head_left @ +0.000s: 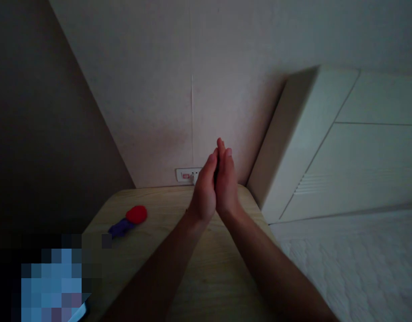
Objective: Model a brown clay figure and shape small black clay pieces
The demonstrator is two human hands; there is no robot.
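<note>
A pale wall (142, 67) with a vertical seam fills the back, meeting a dark surface (31, 112) on the left. To the right stands a light, grooved headboard (329, 152), with a whitish quilted mattress (340, 264) below it. The wood-grained tabletop (159, 264) has rounded far corners, and its far edge runs along the wall. Above its right half, the left hand (206, 188) and right hand (227, 183) are raised palm to palm. Each grip is flat and unfolded, fingers straight and directed up and toward the wall; the palms press together, a narrow dark gap showing between them. A red-and-purple object (136, 215) lies by the tabletop's left edge, toward the far left corner. Its long axis slants: the purple end points to the left edge, the round red end toward the far edge. Just beyond that edge, a white socket panel (180, 175) holds a plug (193, 178).
</note>
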